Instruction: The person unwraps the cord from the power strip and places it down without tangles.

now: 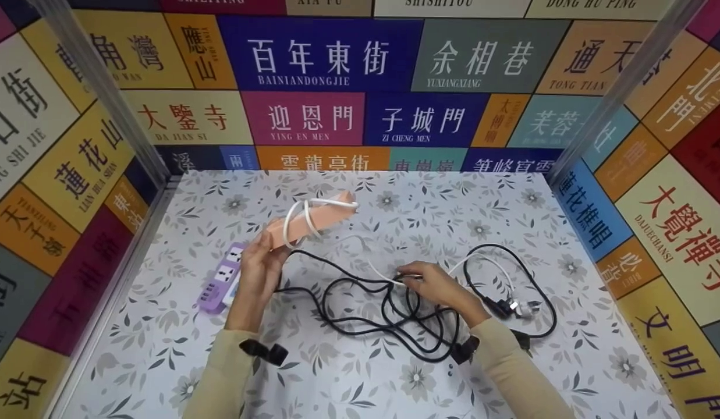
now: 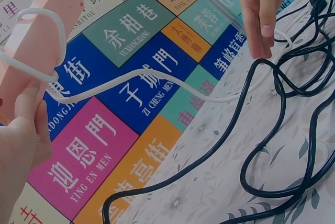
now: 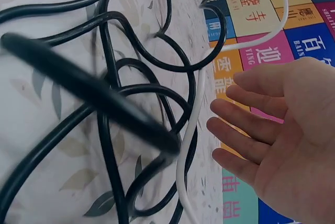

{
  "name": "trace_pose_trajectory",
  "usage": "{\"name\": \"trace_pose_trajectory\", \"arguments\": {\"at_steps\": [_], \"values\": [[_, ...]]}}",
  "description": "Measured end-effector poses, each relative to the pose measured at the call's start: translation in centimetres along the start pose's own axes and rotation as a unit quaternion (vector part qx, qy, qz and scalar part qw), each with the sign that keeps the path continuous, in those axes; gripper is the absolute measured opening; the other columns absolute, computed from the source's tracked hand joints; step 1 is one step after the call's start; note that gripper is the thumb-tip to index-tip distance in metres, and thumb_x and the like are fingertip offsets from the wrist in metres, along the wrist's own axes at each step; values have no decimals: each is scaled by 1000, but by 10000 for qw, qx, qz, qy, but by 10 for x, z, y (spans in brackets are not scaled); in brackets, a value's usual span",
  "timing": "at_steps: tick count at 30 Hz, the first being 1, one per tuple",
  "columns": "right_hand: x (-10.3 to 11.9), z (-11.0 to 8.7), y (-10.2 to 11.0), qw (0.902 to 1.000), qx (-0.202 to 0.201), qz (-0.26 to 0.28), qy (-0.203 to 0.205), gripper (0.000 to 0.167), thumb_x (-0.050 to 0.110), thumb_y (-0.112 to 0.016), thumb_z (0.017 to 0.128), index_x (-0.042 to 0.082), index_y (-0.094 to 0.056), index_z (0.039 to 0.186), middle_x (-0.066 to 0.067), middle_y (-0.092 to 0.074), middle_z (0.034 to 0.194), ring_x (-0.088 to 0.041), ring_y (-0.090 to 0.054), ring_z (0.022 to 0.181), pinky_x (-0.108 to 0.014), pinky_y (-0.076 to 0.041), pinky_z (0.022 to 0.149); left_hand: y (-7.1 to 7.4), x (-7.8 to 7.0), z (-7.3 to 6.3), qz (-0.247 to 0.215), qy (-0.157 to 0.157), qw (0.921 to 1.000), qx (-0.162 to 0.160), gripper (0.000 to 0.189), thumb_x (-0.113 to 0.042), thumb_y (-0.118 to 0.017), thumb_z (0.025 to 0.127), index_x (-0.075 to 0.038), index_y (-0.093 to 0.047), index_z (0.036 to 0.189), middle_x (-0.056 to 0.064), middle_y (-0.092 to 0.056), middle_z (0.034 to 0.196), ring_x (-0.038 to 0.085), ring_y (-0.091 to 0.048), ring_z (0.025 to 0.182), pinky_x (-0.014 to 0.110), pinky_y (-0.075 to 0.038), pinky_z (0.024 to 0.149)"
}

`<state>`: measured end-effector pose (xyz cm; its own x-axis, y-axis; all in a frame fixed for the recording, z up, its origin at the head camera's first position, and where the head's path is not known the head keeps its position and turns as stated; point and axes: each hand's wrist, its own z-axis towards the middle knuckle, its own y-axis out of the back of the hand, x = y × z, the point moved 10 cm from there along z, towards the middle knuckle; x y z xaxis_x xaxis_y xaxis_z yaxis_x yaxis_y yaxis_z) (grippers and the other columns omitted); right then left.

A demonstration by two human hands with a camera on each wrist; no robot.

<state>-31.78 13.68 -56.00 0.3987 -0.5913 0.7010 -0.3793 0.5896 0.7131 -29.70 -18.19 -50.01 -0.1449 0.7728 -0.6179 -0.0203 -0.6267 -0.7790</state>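
My left hand [image 1: 259, 266] holds a pink power strip [image 1: 332, 216] by its near end, raised and tilted. White cord [image 2: 60, 41] is looped round the strip's body and runs off toward the right. My right hand [image 1: 434, 285] hovers at the tangle of black cord [image 3: 94, 94], palm facing inward. In the right wrist view its fingers [image 3: 246, 122] are spread and slightly bent with nothing between them. The white cord passes just beside those fingertips and crosses the black loops.
A purple power strip [image 1: 219, 286] lies on the patterned table at the left, partly behind the left forearm. At the right a black plug [image 1: 499, 307] and a clear-covered plug [image 1: 528, 309] lie close together. Walls with coloured sign panels [image 1: 322, 55] enclose the table.
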Motion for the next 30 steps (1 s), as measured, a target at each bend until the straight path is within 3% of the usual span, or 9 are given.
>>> {"name": "trace_pose_trajectory", "arguments": {"at_steps": [9,13,17,22,24,27,30], "values": [[-3,34,-25,9942,707,536,-607,40,19,-53,104,0,-57,139,-19,-62,137,-37,-57,129,-51,-50,106,0,0,1,147,-21,9999,-27,28,-18,-55,101,-3,-68,121,12,-64,119,22,-66,107,33,-58,96],[-3,48,-35,9923,826,692,-610,40,18,-55,103,-4,-58,136,-22,-64,133,-37,-59,125,-51,-50,105,-1,1,1,74,-45,10000,39,29,-17,-55,101,0,-68,122,13,-64,120,23,-66,108,34,-57,98],[-2,57,-43,9932,914,451,-566,34,17,-59,101,-3,-66,126,-18,-71,121,-31,-66,112,-45,-54,99,-2,4,1,73,-23,9999,71,30,-16,-55,102,1,-67,124,14,-62,122,23,-65,110,35,-56,100],[-1,63,-38,9956,599,469,-549,26,17,-60,101,0,-73,114,-15,-76,96,-16,-66,82,-30,-54,75,-2,5,3,48,42,10000,56,31,-16,-55,102,1,-65,126,14,-61,122,23,-65,111,34,-55,102],[-2,64,-32,9956,342,654,-585,25,17,-58,102,2,-74,114,-15,-73,87,-19,-66,73,-25,-51,66,-1,5,3,79,64,9999,25,37,-16,-55,102,5,-59,132,13,-62,123,23,-65,112,34,-55,103],[1,67,-18,9963,-115,657,-551,25,18,-57,103,5,-77,95,-7,-58,64,-16,-52,55,-21,-39,54,0,5,3,132,76,9999,-48,45,-16,-55,102,9,-51,138,13,-63,123,22,-65,112,32,-55,102],[6,70,-3,9961,-523,435,-556,30,19,-56,103,8,-73,81,6,-40,56,-11,-36,49,-22,-31,51,0,8,3,184,86,9998,-57,46,-17,-55,102,9,-51,139,14,-63,123,22,-65,113,31,-55,102]]}}
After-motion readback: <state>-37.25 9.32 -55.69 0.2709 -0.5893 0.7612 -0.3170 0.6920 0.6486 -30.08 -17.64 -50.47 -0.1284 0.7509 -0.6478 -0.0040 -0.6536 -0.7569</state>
